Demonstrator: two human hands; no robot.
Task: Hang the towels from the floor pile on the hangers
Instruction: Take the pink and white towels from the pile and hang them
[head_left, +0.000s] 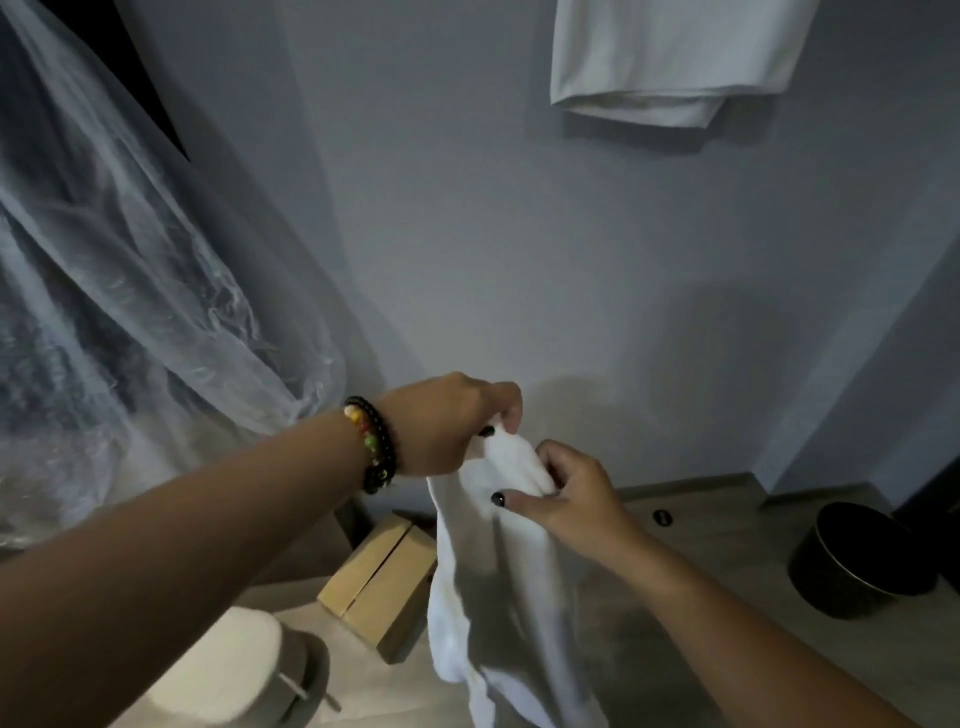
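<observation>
A white towel (498, 587) hangs down in front of me, held at its top edge by both hands. My left hand (452, 421), with a beaded bracelet on the wrist, pinches the top corner. Just to the right and slightly lower, my right hand (571, 493) grips the towel's upper edge, thumb across the cloth. High on the wall at the upper right, another white towel (670, 57) hangs folded; whatever it hangs from is out of frame. No floor pile shows in this view.
A clear plastic sheet (130, 312) drapes down on the left. On the floor stand a cardboard box (379, 582), a white round object (228, 670) at lower left and a black round bin (857, 561) at the right. A plain wall (519, 260) faces me.
</observation>
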